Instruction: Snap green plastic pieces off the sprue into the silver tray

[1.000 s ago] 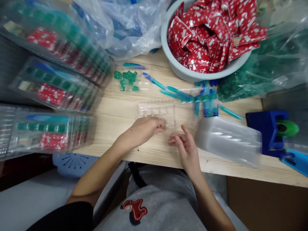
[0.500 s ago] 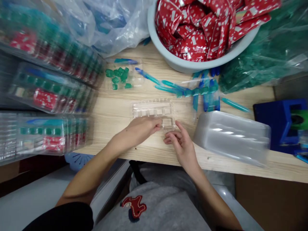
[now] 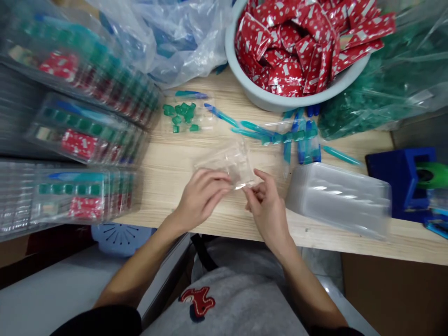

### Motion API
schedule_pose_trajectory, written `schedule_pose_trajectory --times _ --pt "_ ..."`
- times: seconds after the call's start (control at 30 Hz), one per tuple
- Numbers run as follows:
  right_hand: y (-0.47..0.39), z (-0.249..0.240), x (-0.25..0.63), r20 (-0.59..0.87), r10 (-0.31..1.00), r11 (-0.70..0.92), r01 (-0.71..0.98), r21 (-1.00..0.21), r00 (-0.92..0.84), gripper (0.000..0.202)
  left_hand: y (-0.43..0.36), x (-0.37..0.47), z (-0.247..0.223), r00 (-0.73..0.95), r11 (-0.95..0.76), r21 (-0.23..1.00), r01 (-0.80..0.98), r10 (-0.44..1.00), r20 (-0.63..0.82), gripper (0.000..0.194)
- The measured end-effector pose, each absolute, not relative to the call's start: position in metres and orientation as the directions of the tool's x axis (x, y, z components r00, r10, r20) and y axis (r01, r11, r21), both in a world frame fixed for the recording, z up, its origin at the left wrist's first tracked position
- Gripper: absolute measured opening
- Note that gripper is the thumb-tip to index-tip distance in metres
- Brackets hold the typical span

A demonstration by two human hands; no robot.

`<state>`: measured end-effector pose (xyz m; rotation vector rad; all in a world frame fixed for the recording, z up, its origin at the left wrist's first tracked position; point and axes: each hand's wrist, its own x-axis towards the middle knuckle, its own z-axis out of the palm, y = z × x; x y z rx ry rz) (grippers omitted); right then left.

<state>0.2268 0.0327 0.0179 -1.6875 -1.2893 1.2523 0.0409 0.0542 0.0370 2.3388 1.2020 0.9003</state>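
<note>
A clear plastic blister tray [image 3: 239, 158], tilted and partly blurred, is between my two hands at the middle of the wooden table. My right hand [image 3: 268, 205] pinches its lower right corner between thumb and fingers. My left hand [image 3: 203, 196] has its fingers curled over the tray's lower left edge, which they partly hide. Behind it lies another clear tray [image 3: 207, 122] with several loose green cubes [image 3: 182, 112] and a blue pen [image 3: 191, 94]. Blue and turquoise pens [image 3: 257, 127] lie in a row further right, some across one more tray.
Stacks of filled clear trays [image 3: 84, 193] line the left side. A grey basin [image 3: 280, 103] of red dotted packets [image 3: 287, 70] stands at the back, beside bags of green pieces [image 3: 378, 93] and blue items. Nested clear trays [image 3: 339, 200] and a blue stand [image 3: 394, 182] occupy the right.
The tray was flat on the table and is now tilted and turned. My right hand has closed on its corner. My left hand has turned, with its fingers now at the tray's lower edge.
</note>
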Motion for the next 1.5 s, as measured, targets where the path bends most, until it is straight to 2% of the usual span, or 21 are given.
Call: schedule_pose_trajectory --times 0.07,0.13,0.2,0.3,0.43,0.53,0.6,0.7,0.77,0.8,0.87,0.9,0.97,1.03,1.07,1.13,1.2,1.27,1.33,1.4,1.5 --pt "0.035 0.011 0.229 -0.296 0.954 -0.293 0.404 -0.867 0.057 0.053 0.049 0.036 0.049 0.137 -0.467 0.741 0.483 0.876 0.462 0.011" --pt "0.037 0.003 0.232 -0.285 0.956 -0.28 0.494 -0.823 0.068 0.057 0.043 0.031 0.061 -0.197 -0.379 0.867 0.323 0.869 0.453 0.01" --pt "0.039 -0.001 0.232 -0.222 0.971 -0.229 0.634 -0.738 0.093 0.056 0.038 0.023 0.068 -0.441 -0.318 0.927 0.198 0.816 0.374 0.009" --pt "0.037 -0.001 0.229 -0.038 0.999 -0.027 0.839 -0.543 0.008 0.04 0.029 0.009 0.062 -0.587 -0.189 0.982 0.001 0.795 0.153 0.007" --pt "0.014 0.004 0.234 0.187 0.929 0.365 0.868 -0.336 -0.318 0.019 0.017 0.004 0.036 -0.55 0.014 0.969 -0.248 0.821 -0.153 0.013" --pt "-0.016 0.003 0.253 0.211 0.843 0.537 0.789 -0.299 -0.494 0.014 0.012 0.018 0.019 -0.452 0.175 0.902 -0.395 0.817 -0.357 0.017" --pt "-0.035 0.003 0.269 0.183 0.812 0.582 0.745 -0.327 -0.554 0.013 0.01 0.029 0.014 -0.365 0.265 0.844 -0.466 0.812 -0.456 0.017" --pt "-0.057 0.013 0.29 0.144 0.828 0.55 0.734 -0.399 -0.542 0.009 0.005 0.035 0.017 -0.24 0.371 0.796 -0.479 0.816 -0.525 0.025" --pt "-0.066 0.028 0.298 0.102 0.86 0.486 0.741 -0.463 -0.501 0.007 -0.002 0.029 0.026 -0.095 0.489 0.799 -0.35 0.83 -0.55 0.029" --pt "-0.068 0.036 0.301 0.079 0.871 0.457 0.739 -0.494 -0.485 0.007 -0.006 0.025 0.031 -0.047 0.516 0.83 -0.211 0.843 -0.536 0.028" --pt "-0.069 0.051 0.302 0.028 0.879 0.414 0.73 -0.543 -0.477 0.008 -0.013 0.019 0.045 -0.033 0.41 0.897 0.163 0.911 -0.411 0.022" --pt "-0.068 0.056 0.301 0.021 0.876 0.41 0.722 -0.557 -0.481 0.008 -0.016 0.019 0.052 -0.018 0.286 0.897 0.337 0.955 -0.297 0.019" --pt "-0.063 0.061 0.297 0.036 0.868 0.426 0.706 -0.565 -0.495 0.006 -0.02 0.028 0.065 0.172 -0.02 0.84 0.542 0.981 -0.087 0.018" --pt "-0.059 0.061 0.291 0.081 0.862 0.454 0.69 -0.563 -0.501 0.004 -0.021 0.044 0.075 0.481 -0.294 0.788 0.541 0.877 -0.003 0.017" --pt "-0.058 0.06 0.289 0.115 0.86 0.47 0.684 -0.559 -0.497 0.005 -0.021 0.052 0.078 0.576 -0.383 0.759 0.526 0.818 0.014 0.019" --pt "-0.057 0.059 0.285 0.193 0.868 0.483 0.682 -0.549 -0.459 0.02 -0.02 0.067 0.082 0.643 -0.49 0.702 0.517 0.763 0.059 0.023" --pt "-0.057 0.059 0.281 0.272 0.889 0.457 0.679 -0.575 -0.368 0.046 -0.02 0.074 0.084 0.614 -0.521 0.683 0.513 0.778 0.133 0.023" --pt "-0.056 0.06 0.276 0.337 0.919 0.389 0.624 -0.678 -0.206 0.064 -0.02 0.076 0.087 0.515 -0.473 0.748 0.465 0.832 0.206 0.017" --pt "-0.051 0.059 0.268 0.298 0.954 0.264 0.522 -0.811 -0.02 0.067 -0.022 0.076 0.088 0.332 -0.338 0.881 0.331 0.916 0.226 0.011" --pt "-0.044 0.056 0.261 0.147 0.985 0.092 0.433 -0.896 0.094 0.062 -0.024 0.075 0.086 0.159 -0.16 0.987 0.032 0.975 0.153 0.011" --pt "-0.033 0.051 0.255 -0.106 0.992 -0.119 0.254 -0.96 0.064 0.056 -0.029 0.07 0.077 0.116 0.061 0.921 -0.386 0.993 -0.017 0.014"
